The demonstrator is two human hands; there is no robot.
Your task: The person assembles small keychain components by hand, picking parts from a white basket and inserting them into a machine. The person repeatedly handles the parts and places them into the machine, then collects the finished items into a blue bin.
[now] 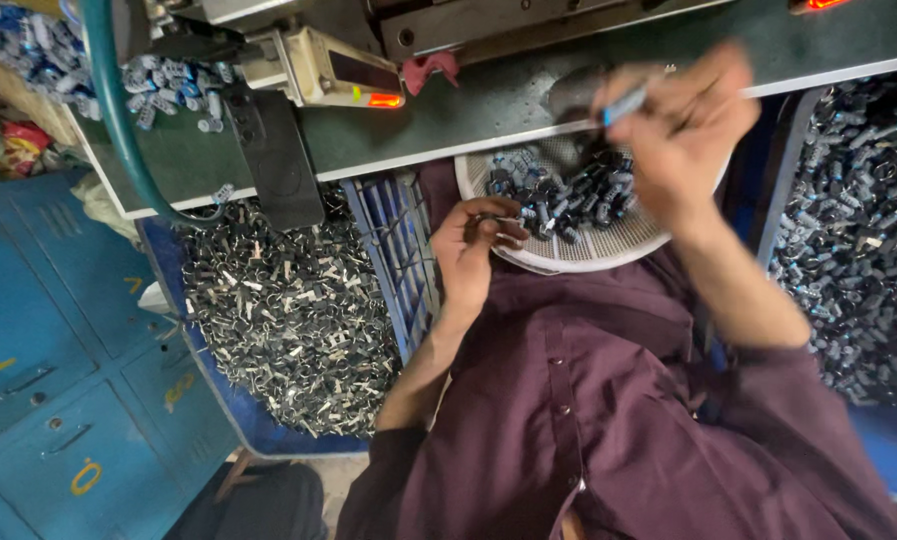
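A round white perforated tray (608, 252) rests on my lap against the green machine table (488, 110); it holds several small dark and blue parts (568, 190). My left hand (473, 245) is at the tray's left rim with its fingers curled on a small dark part. My right hand (683, 130) is raised above the tray near the table edge and is blurred; its fingertips pinch a small blue part (623, 103).
A blue crate (388, 240) at my left holds a heap of small dark and silver pieces (288, 310). Another heap of dark parts (858, 230) lies at my right. A green hose (118, 120) and a machine unit with an orange light (328, 70) are on the table. Blue cabinets (48, 370) stand far left.
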